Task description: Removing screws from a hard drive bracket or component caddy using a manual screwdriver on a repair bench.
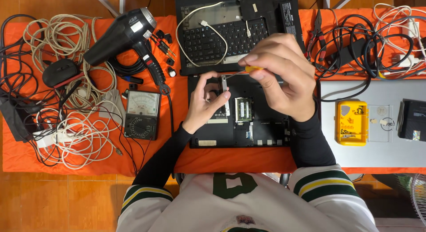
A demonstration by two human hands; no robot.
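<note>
Head view: the laptop base (262,125) is lying open mid-worktop, cover already off, memory sticks (243,109) showing; screws seemingly remaining. The right hand (284,76) is pinching a yellow-handled screwdriver (242,71), tip down. The left hand (205,101) is closing narrowly on a matte metal bracket (225,92).

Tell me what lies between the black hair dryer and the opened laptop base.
In the head view, small black probe plugs lie between the hair dryer and the laptop base.

Orange-covered table (230,159), opened laptop base (262,125), multimeter (142,114), hair dryer (126,34), cables (66,130)
</note>
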